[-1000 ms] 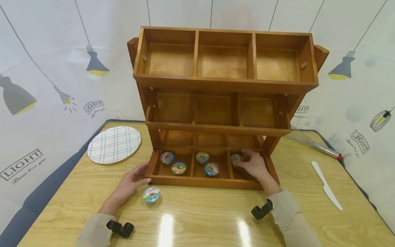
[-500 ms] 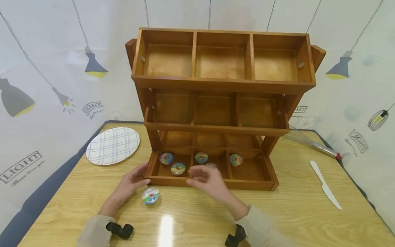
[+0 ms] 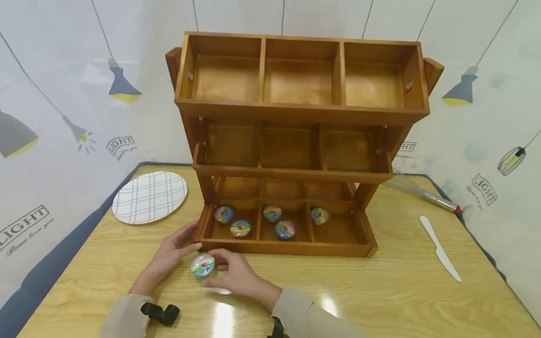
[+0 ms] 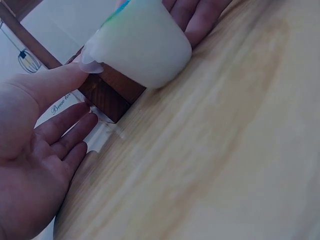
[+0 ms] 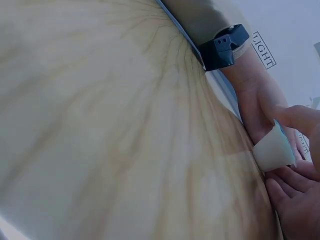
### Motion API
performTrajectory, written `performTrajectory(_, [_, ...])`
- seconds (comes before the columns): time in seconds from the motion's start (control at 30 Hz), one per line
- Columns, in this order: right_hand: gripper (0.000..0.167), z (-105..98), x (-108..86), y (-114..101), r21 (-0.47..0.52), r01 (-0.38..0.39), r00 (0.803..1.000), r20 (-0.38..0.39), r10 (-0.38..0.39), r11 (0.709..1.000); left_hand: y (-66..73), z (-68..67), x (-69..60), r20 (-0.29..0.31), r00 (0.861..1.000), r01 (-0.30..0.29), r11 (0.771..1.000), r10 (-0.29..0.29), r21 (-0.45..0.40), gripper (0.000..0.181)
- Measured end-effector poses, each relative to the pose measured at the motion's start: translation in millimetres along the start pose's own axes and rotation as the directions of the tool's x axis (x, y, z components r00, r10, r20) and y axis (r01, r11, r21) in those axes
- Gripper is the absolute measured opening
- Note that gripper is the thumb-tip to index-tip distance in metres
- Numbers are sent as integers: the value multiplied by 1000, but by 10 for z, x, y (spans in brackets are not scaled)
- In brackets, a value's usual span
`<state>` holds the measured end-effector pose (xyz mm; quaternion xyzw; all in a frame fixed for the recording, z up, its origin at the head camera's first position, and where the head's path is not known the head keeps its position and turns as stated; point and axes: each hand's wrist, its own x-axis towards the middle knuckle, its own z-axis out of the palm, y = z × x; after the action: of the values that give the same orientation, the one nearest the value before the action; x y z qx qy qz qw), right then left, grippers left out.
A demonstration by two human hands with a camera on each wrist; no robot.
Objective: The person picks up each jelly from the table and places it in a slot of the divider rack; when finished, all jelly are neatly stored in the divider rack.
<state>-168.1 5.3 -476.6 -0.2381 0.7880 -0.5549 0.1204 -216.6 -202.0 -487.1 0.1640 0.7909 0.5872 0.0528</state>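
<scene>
In the head view, a small jelly cup (image 3: 203, 265) with a colourful lid stands on the table in front of the wooden rack's left end. My right hand (image 3: 236, 274) has its thumb and fingers curled round the cup's right side. The right wrist view shows the cup's pale body (image 5: 272, 151) between thumb and fingers. My left hand (image 3: 169, 253) lies by the left end of the rack's bottom tray (image 3: 279, 247), fingers extended along its side, thumb near the front corner. Several similar cups sit in the tray: two left, two middle, and one cup (image 3: 320, 216) right.
The rack's upper tiers (image 3: 302, 110) overhang the bottom tray. A checked oval plate (image 3: 150, 197) lies at the left. To the right are a whisk (image 3: 427, 193) and a white knife (image 3: 440, 249). A printed wall sheet (image 3: 76, 188) stands behind the table.
My right hand has left the cup in the right compartment, crossed leftward in front of the tray and come round the cup on the table. The left hand has stayed by the rack.
</scene>
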Motion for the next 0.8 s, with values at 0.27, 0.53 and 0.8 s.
performTrajectory(0.27, [52, 99, 108, -29, -21, -16, 999, -45, 15, 1000, 20, -2, 8, -1, 1000, 1, 1000, -1, 3, 60])
performTrajectory(0.53, [50, 36, 37, -48, 11, -36, 999, -35, 36, 999, 36, 2, 14, 4, 1000, 5, 1000, -5, 7, 60])
performTrajectory(0.8, [52, -321, -289, 55, 44, -36, 999, 26, 35, 998, -7, -5, 5, -10, 1000, 27, 1000, -27, 15, 62])
